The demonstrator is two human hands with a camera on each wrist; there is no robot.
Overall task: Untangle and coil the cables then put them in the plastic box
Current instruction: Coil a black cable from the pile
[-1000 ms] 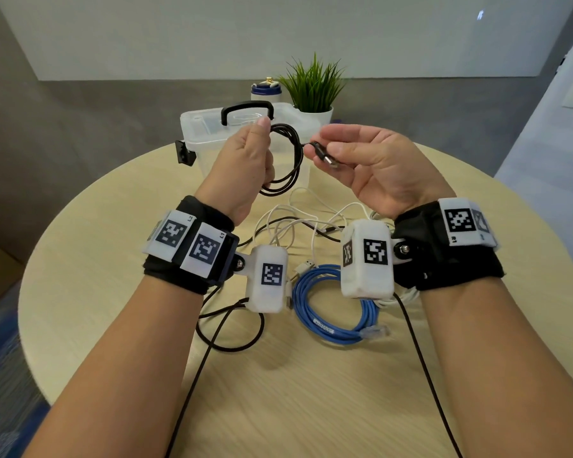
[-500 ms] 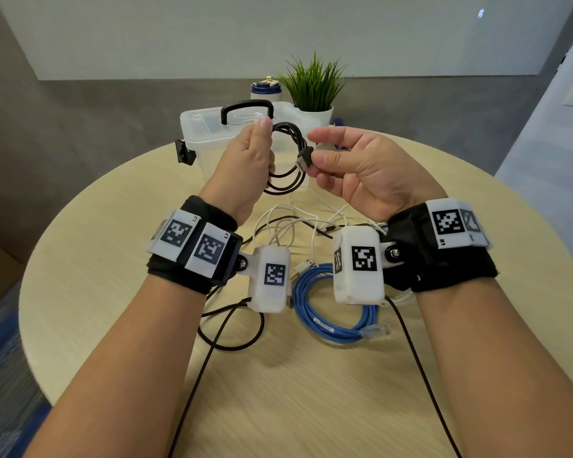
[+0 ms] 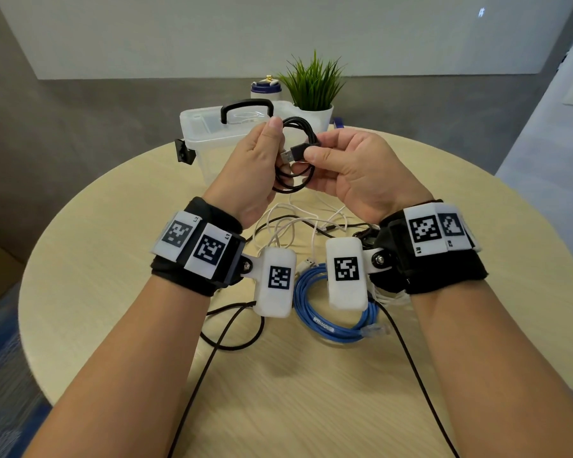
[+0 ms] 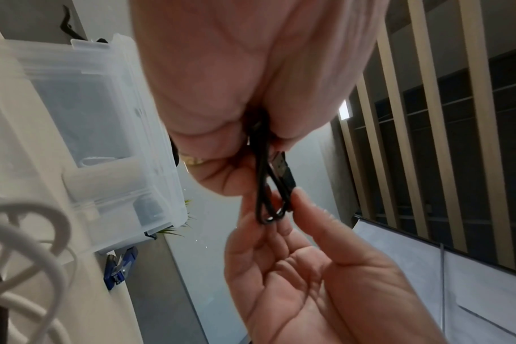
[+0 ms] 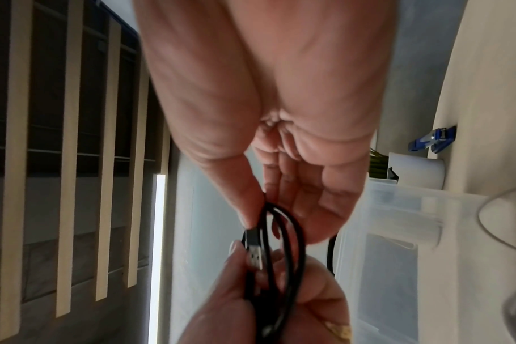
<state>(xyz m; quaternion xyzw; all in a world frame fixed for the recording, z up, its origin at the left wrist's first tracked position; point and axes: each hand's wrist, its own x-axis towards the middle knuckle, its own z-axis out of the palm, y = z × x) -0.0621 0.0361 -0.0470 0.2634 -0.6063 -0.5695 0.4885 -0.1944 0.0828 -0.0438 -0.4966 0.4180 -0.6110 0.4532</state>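
Note:
My left hand (image 3: 262, 153) grips a small coil of black USB cable (image 3: 303, 133) in the air in front of the clear plastic box (image 3: 196, 127). My right hand (image 3: 331, 153) pinches the cable's USB plug (image 3: 293, 154) and points it leftward through the coil. The same plug (image 4: 282, 167) shows in the left wrist view beside the coil loops (image 4: 264, 200); in the right wrist view the plug (image 5: 253, 251) lies against the coil (image 5: 292, 244). On the table below lie tangled white cables (image 3: 288, 226), a blue coiled cable (image 3: 315, 312) and a loose black cable (image 3: 232, 345).
The box has a black handle (image 3: 245, 105) and stands at the round table's (image 3: 113, 259) far side. Behind it are a potted plant (image 3: 313, 90) and a blue-capped bottle (image 3: 265, 89). A small blue object (image 4: 120, 267) lies by the box.
My right hand has brought the plug end left, up to the coil, and now holds it pointing through the loops. The left hand has kept its hold on the coil.

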